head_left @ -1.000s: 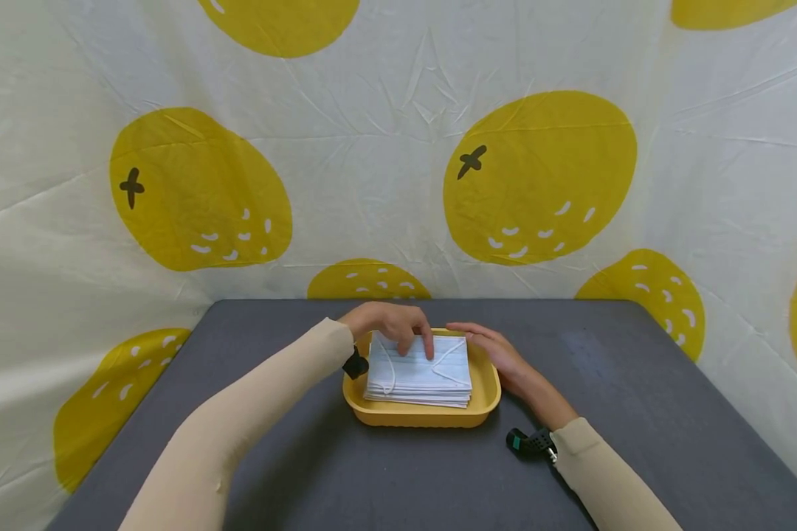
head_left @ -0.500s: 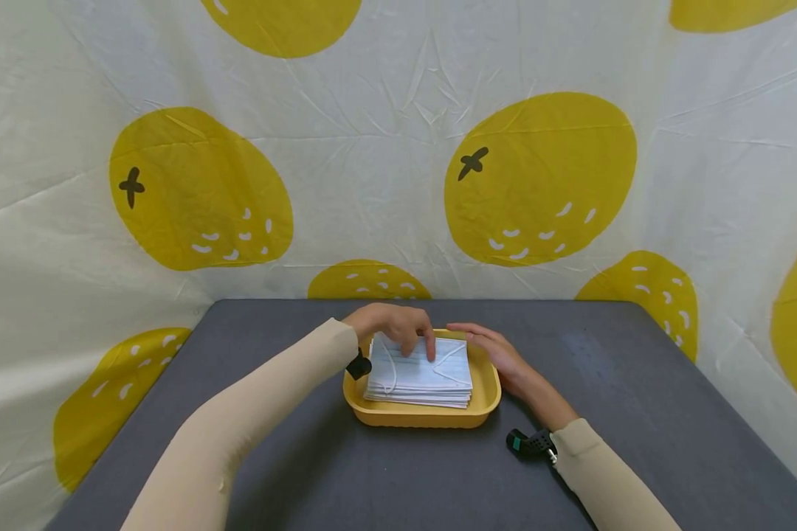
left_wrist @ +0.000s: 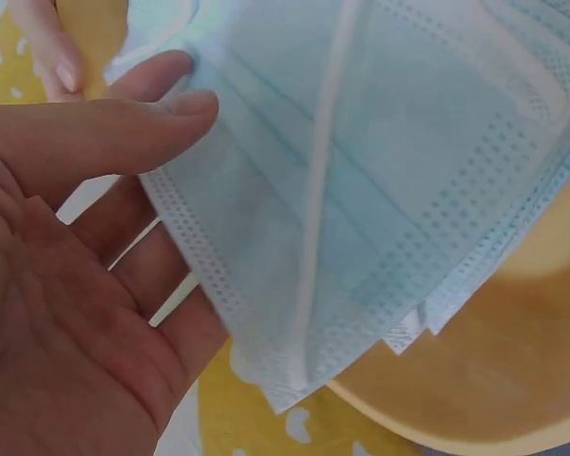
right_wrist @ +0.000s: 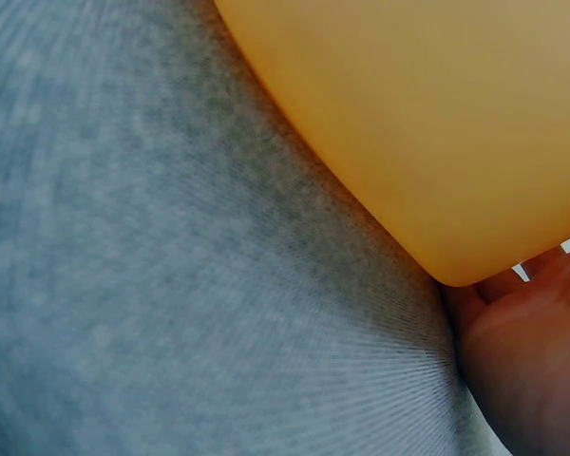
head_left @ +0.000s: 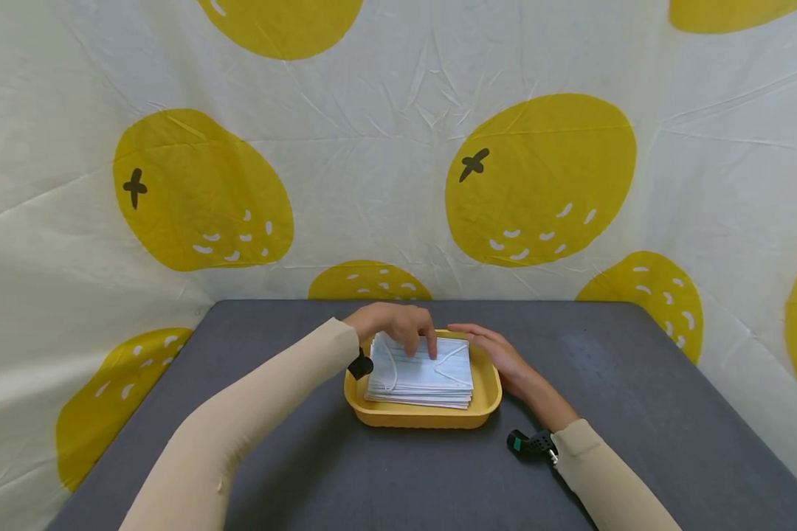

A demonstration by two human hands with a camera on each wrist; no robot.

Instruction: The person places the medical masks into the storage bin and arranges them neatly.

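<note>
A stack of pale blue face masks lies in a yellow tray at the middle of the grey table. My left hand reaches over the stack's back left edge. In the left wrist view my left hand pinches the edge of the top mask, thumb above and fingers beneath, lifting it off the tray. My right hand lies with straight fingers against the tray's right rim. The right wrist view shows only its palm pressed to the tray wall.
The grey table has bare surface on all sides of the tray. A white cloth with yellow fruit prints hangs close behind and along both sides. Small black wrist cameras sit at both sleeves.
Almost nothing differs. My left hand has edged slightly right along the stack's back edge, still on the top mask. The right hand stays at the tray's rim.
</note>
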